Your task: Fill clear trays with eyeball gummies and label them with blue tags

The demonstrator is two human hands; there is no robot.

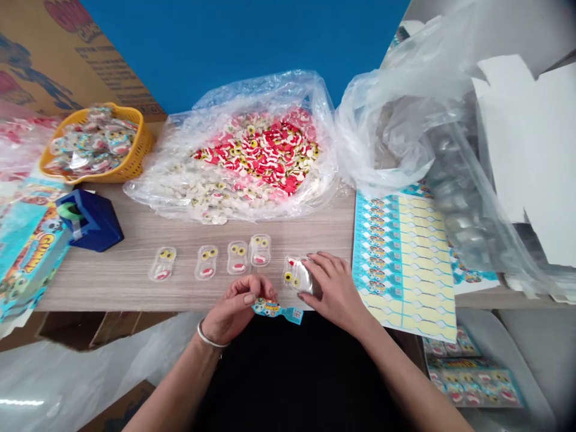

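1. Taking the clear pack point(300, 270) as the clock's centre, with twelve o'clock pointing at the blue wall point(252, 42), that pack is lying near the front edge of the worktop point(310, 231); two yellow eyes and a red-and-white piece are showing at its left side.
2. Handling the printed label point(271, 308) well is probably calling for a light hold at one end: it is looking thin and likely to be creasing if squeezed.
3. Steadying the pack by its rim, rather than pressing its middle, should be protecting the plastic and sparing the pieces inside a shift.
4. At seven o'clock, the left hand point(234, 304) is pinching the label, its grip closed with thumb and fingers together at one end; the other end is hanging free.
5. At four o'clock, the right hand point(337, 291) is touching the pack, thumb and fingers standing apart; I cannot tell whether this grip is clamping or merely resting.
6. Four other packs point(237, 257) are lying between nine and ten o'clock, and a label sheet point(423, 264) is lying at three.
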